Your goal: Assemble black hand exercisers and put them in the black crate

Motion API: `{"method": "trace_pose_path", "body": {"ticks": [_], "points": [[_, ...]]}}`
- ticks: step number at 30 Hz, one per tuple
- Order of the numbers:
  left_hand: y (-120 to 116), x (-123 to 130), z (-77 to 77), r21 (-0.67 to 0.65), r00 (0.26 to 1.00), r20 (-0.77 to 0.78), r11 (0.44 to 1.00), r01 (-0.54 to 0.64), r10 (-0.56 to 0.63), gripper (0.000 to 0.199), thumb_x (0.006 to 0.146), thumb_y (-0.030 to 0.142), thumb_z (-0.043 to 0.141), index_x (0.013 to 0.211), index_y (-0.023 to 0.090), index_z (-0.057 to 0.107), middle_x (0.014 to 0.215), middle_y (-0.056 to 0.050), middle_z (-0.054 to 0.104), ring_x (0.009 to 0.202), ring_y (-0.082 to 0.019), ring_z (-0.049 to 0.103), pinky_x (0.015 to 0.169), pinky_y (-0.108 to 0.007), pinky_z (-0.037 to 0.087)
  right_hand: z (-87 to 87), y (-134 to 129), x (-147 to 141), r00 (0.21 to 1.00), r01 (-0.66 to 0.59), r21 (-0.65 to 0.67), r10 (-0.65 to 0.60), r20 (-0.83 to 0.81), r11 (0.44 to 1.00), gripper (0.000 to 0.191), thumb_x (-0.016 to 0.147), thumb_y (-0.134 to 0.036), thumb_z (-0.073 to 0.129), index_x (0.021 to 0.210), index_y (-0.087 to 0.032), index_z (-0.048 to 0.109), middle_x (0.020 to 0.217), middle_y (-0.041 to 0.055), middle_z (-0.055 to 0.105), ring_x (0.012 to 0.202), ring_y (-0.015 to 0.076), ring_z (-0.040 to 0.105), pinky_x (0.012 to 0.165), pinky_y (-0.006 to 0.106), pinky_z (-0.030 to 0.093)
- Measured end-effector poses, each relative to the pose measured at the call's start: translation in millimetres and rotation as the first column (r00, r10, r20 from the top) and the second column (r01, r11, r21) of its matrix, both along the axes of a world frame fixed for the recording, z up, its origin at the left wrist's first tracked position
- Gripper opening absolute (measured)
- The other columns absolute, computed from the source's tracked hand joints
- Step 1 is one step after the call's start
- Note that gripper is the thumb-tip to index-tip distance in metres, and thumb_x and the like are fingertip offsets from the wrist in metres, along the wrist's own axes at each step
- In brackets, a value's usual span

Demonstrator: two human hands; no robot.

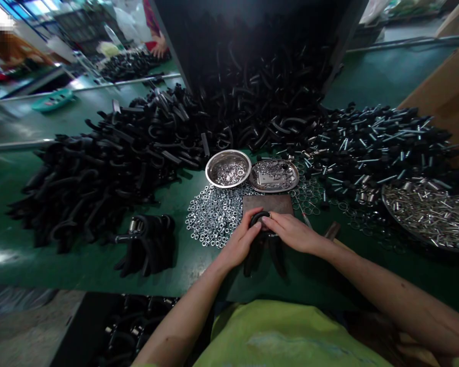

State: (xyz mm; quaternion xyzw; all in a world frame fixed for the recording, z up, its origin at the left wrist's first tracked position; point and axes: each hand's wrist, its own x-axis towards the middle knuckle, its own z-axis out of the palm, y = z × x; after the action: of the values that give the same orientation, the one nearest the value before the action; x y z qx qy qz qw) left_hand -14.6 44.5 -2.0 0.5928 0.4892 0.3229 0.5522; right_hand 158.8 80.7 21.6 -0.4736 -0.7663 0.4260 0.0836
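A black plastic clamp (277,257) with two curved legs pointing toward me is held at the table's front. My left hand (241,239) is closed on its rounded upper part from the left. From the right my right hand (288,229) grips the same part, with a tiny brass-coloured spot at its fingertips that I cannot make out. Just beyond the fingers lies a flat metal block (268,203). Loose hex nuts (210,216) are heaped beside my left hand. Behind the block stand a round steel bowl (210,176) of small metal parts and an oval steel tray (265,179) with rings.
Black plastic parts (99,173) are piled at left and back. Clamps with springs (149,242) stand grouped at front left. Black-headed bolts (375,137), a dish of metal pins (432,214) and a hammer (332,230) lie right. Another person's hand (159,46) shows at the back.
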Motion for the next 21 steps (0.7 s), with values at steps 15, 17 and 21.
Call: {"method": "trace_pose_path", "body": {"ticks": [15, 17, 21], "points": [[108, -59, 25.9, 0.530, 0.569, -0.707, 0.847, 0.034, 0.420, 0.018, 0.085, 0.025, 0.052, 0.090, 0.018, 0.067, 0.095, -0.008, 0.065, 0.093, -0.022, 0.057, 0.083, -0.033, 0.045, 17.3, 102, -34, 0.978, -0.120, 0.533, 0.008, 0.207, 0.838, 0.021, 0.090, -0.026, 0.048, 0.090, -0.018, 0.067, 0.095, 0.0088, 0.066, 0.097, 0.0228, 0.054, 0.084, 0.035, 0.041], [134, -68, 28.4, 0.429, 0.416, -0.835, 0.900, 0.080, 0.361, 0.018, 0.082, 0.024, 0.053, 0.089, 0.018, 0.069, 0.098, -0.010, 0.066, 0.097, -0.025, 0.057, 0.083, -0.033, 0.045, 16.9, 124, -57, 0.956, -0.179, 0.547, 0.015, 0.292, 0.818, 0.021, 0.088, -0.025, 0.050, 0.089, -0.016, 0.070, 0.096, 0.0114, 0.067, 0.101, 0.0254, 0.053, 0.083, 0.036, 0.042], [172, -66, 22.2, 0.176, 0.240, -0.960, 0.978, 0.116, 0.145, 0.024, 0.076, 0.028, 0.061, 0.093, 0.015, 0.071, 0.101, -0.016, 0.068, 0.099, -0.031, 0.061, 0.082, -0.037, 0.048, 5.6, 154, -99, 0.910, -0.244, 0.495, 0.021, 0.413, 0.834, 0.019, 0.082, -0.017, 0.055, 0.088, -0.010, 0.071, 0.098, 0.0179, 0.067, 0.103, 0.0282, 0.055, 0.081, 0.036, 0.043]]}}
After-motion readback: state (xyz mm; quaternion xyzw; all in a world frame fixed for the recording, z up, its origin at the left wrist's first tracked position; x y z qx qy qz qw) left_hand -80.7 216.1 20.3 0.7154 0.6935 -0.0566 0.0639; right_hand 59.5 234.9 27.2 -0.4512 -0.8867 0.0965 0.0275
